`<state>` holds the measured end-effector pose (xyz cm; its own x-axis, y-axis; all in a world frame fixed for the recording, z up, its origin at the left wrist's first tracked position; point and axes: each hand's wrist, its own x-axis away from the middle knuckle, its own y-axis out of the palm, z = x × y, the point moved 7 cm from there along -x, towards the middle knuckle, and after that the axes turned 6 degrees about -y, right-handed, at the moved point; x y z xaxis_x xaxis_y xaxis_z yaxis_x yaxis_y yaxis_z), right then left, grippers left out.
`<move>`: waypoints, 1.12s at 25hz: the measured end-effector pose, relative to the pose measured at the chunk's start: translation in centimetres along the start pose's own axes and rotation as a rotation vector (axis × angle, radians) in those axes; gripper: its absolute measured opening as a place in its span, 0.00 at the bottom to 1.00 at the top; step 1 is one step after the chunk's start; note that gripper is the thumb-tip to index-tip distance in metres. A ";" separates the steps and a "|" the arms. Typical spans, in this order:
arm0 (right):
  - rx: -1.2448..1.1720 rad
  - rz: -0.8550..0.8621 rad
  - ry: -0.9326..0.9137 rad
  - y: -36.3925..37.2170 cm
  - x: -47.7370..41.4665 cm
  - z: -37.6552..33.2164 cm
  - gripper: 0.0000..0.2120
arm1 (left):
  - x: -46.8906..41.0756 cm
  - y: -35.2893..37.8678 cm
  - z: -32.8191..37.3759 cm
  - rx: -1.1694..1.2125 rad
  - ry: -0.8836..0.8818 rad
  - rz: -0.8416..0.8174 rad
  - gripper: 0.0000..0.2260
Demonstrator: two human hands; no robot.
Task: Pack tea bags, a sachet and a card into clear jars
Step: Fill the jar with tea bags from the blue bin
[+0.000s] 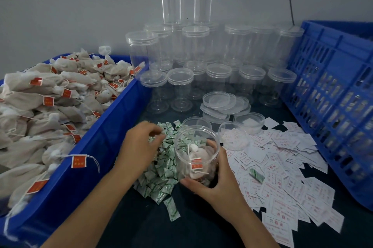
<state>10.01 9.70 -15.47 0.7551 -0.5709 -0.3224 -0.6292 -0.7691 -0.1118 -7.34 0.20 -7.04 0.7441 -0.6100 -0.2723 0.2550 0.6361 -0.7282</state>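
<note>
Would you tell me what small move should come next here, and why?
Probably lift the pinched sachet off the pile and drop it into the jar. The left hand seems to pinch it at the pile's far edge, while the right hand holds the open jar, which has tea bags inside but no sachet plainly in it.

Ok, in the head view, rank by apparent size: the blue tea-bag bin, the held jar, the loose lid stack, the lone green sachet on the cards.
1. Blue bin: largest by far.
2. Held jar and lid stack: about alike; the jar is nearer the camera, so I won't rank them.
3. Lone sachet: smallest.
</note>
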 end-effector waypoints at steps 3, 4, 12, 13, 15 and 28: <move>-0.009 -0.001 -0.001 0.0 0.0 -0.1 0.44 | 0.7 -2.5 3.5 0.279 0.085 -0.001 0.05; -0.012 0.002 -0.004 0.0 0.0 -0.2 0.44 | 1.2 -2.9 4.8 0.331 0.136 -0.038 0.05; 0.015 -0.001 -0.003 0.2 0.0 -0.4 0.43 | 4.7 1.8 6.8 0.237 0.146 -0.379 0.44; 0.053 -0.029 0.006 0.2 0.0 -0.6 0.44 | 5.3 2.7 6.5 0.265 0.124 -0.389 0.48; 0.116 -0.158 0.041 -0.1 0.0 -1.3 0.46 | 5.9 3.5 5.8 0.347 0.117 -0.286 0.48; 1.105 0.167 0.230 -10.7 -0.4 -1.5 0.10 | 6.4 4.0 5.0 0.495 0.192 -0.105 0.40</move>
<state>16.74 17.73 -12.75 0.5909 -0.7690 -0.2438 -0.4566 -0.0697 -0.8869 1.57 1.21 -8.59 0.5848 -0.7279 -0.3581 0.6168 0.6857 -0.3865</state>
